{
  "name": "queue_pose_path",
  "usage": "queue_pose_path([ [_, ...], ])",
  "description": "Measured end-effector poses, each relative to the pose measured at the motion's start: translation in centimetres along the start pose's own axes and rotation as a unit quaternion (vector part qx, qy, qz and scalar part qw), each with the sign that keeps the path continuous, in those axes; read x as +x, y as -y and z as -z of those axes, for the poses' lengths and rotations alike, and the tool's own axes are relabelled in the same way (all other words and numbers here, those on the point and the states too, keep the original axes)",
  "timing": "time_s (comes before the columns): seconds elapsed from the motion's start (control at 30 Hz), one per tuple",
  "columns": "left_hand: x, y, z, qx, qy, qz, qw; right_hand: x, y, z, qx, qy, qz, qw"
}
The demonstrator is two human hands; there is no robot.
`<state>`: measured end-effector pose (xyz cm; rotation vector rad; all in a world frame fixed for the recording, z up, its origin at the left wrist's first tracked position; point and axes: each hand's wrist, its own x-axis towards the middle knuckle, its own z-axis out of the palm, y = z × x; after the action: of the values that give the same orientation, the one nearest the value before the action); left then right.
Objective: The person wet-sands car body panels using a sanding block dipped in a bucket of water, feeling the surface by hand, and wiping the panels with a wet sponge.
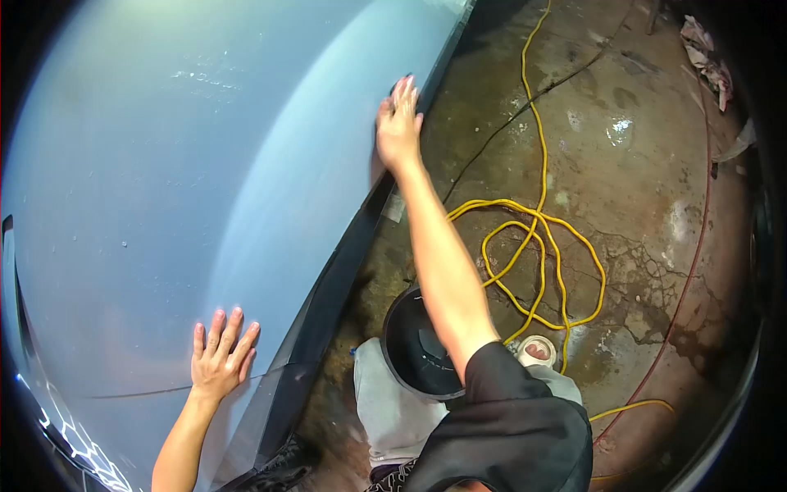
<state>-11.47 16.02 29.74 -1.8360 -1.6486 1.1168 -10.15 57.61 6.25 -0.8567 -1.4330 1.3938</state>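
A large blue-grey car body panel [164, 180], smooth and shiny with scattered water drops, fills the left side. My left hand [218, 359] lies flat on its lower part, fingers spread, holding nothing. Farther up, near the panel's long edge, my right hand [399, 123] presses down with its fingers close together. Something dark shows at those fingertips, mostly covered by the hand, and I cannot make out its kind. The fingers look wet. A dark trim strip [328, 275] runs along the panel's edge between the two hands.
A black bucket [402, 340] stands by my legs, partly behind my right forearm. A yellow cord [602, 275] lies in loops on the wet, cracked concrete floor [639, 197]. A thin red line [697, 254] crosses the right side, and crumpled cloth [707, 61] lies at the top right.
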Motion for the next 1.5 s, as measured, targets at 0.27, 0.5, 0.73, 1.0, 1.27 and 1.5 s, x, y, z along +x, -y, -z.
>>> queue_pose_path([
  [0.27,0.1,-0.1,-0.3,0.011,0.009,0.001,1.000,-3.3,0.6,-1.5,-0.011,-0.029,0.035,0.999],
  [0.5,0.1,-0.1,-0.2,0.008,0.002,0.012,1.000,-4.6,1.1,-1.7,-0.023,-0.025,0.005,0.999],
  [0.73,0.0,-0.2,-0.3,0.016,0.011,0.015,1.000,-2.5,0.0,-0.6,-0.001,-0.023,0.024,0.999],
  [1.0,0.2,-0.2,-0.1,-0.005,0.000,0.019,1.000,-12.5,3.1,-3.4,-0.042,0.037,0.000,0.998],
  [1.27,0.1,-0.2,-0.2,0.003,-0.002,0.027,1.000,2.6,0.2,1.2,0.035,-0.017,-0.036,0.999],
  [1.5,0.5,-0.2,-0.7,0.000,-0.012,0.022,1.000,-6.3,1.0,-2.2,-0.037,-0.003,-0.012,0.999],
])
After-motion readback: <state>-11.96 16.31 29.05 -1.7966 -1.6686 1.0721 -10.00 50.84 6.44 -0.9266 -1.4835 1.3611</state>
